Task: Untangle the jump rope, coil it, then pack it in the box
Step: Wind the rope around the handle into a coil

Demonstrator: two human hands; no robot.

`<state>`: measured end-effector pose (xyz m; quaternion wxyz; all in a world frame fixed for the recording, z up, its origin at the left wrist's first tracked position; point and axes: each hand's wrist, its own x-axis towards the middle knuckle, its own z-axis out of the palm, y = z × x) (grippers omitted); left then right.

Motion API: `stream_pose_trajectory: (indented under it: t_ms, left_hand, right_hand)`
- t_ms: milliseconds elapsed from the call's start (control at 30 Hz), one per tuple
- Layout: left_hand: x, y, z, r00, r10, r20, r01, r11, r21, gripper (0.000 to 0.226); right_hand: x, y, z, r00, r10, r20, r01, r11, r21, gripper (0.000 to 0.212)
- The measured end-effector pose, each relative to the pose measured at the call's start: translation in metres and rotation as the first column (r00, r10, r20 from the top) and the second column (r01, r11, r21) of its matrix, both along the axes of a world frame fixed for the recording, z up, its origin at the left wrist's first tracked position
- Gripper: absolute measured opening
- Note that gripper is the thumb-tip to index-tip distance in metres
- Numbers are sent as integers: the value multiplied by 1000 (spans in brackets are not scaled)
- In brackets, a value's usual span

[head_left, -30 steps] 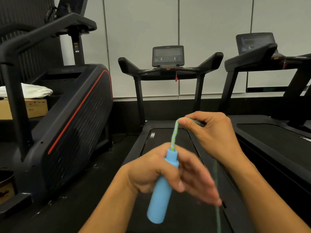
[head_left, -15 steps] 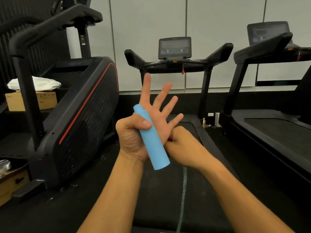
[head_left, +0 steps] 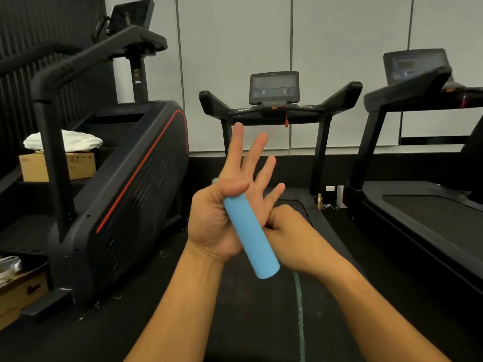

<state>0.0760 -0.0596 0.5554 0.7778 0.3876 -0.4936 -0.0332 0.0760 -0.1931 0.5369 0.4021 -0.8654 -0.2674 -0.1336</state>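
The blue jump rope handle (head_left: 251, 239) lies slanted across my left palm. My left hand (head_left: 214, 220) faces me with its fingers spread straight up, and its thumb is curled over the handle's top, pinning it. My right hand (head_left: 292, 236) sits just right of the handle with its fingers curled in against the edge of the left palm. The green rope (head_left: 299, 309) hangs straight down from under it; the grip itself is hidden. A bit of rope (head_left: 215, 181) peeks out behind the left hand. A cardboard box (head_left: 78, 165) stands far left.
A black stair machine (head_left: 130, 192) fills the left side, and a white cloth (head_left: 65, 141) lies on the cardboard box behind it. One treadmill (head_left: 274, 100) stands straight ahead and another (head_left: 418, 205) to the right. A wooden crate (head_left: 21, 296) sits at the lower left.
My left hand turned palm-up and spread its fingers, with the thumb now pinning the handle. My right hand came down from above the handle to beside the left palm, and the rope now hangs below it.
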Motion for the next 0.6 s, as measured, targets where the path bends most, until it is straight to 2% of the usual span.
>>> stream_pose_trajectory:
  t_ms: [67, 167, 300, 433, 500, 600]
  left_hand:
    - [-1, 3, 1, 999, 36, 21, -36, 999, 20, 108]
    - [5, 14, -1, 994, 102, 36, -104, 993, 64, 115]
    - [5, 20, -3, 980, 199, 29, -201, 969, 143, 118]
    - [3, 14, -3, 942, 334, 20, -330, 917, 225, 108]
    - [3, 10, -6, 952, 305, 21, -299, 915, 270, 107]
    - [0, 0, -10, 985, 165, 40, -168, 914, 369, 108]
  right_hand:
    - [-8, -5, 5, 999, 43, 24, -42, 998, -39, 33]
    - [-15, -13, 14, 995, 94, 38, -87, 984, -154, 31]
    - [-22, -31, 25, 995, 99, 12, -92, 960, -265, 19]
    - [-34, -39, 32, 993, 121, -1, -111, 915, -387, 18]
    - [-37, -42, 36, 992, 121, 21, -103, 912, -396, 17]
    - [-44, -47, 41, 991, 130, 37, -109, 927, -359, 18]
